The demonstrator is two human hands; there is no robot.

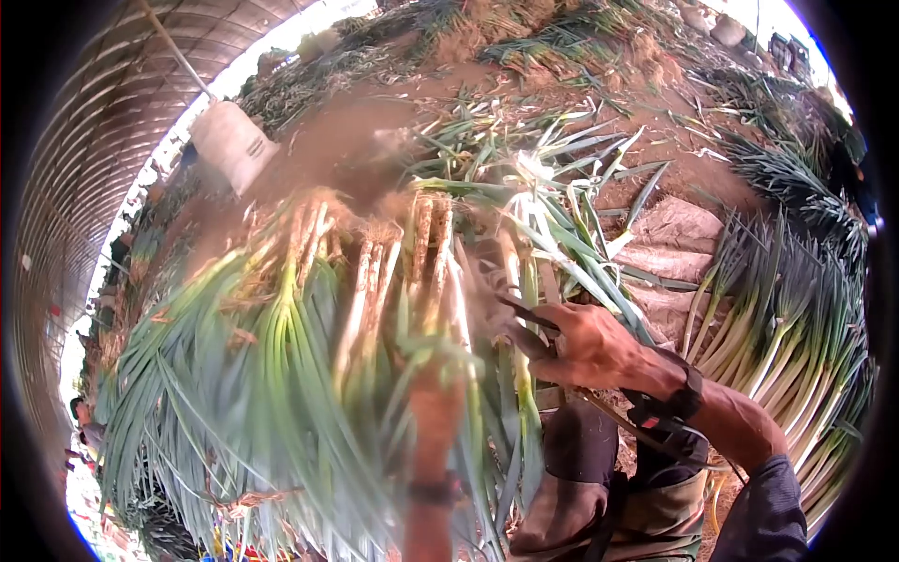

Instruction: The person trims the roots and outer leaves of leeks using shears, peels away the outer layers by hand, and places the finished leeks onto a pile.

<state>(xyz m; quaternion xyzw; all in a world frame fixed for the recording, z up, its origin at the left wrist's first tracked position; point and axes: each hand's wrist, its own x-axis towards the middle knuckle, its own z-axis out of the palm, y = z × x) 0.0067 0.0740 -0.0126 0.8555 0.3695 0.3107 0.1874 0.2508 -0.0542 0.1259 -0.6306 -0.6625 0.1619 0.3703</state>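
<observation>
My right hand [599, 347] is closed around a dark tool [526, 328] with narrow ends; blur hides its exact kind. A thin tube or cord [646, 433] runs below that wrist. My left hand [435, 379] is smeared by motion over the stalks of the leeks or large green onions [370, 290], and its fingers cannot be made out. These lie in a thick heap, soil-covered root ends away from me, long green leaves [272, 412] toward me. Brown dust blurs the air past the roots. Loose peeled leaves [571, 225] lie beyond my right hand.
Cleaner stalks with pale stems [777, 347] are piled at the right, beside brown sacks [670, 248]. A whitish sack or bag [232, 145] is at upper left near a pole [173, 47]. More leaf piles [562, 56] and soil lie farther back. My knees [571, 468] are at the bottom.
</observation>
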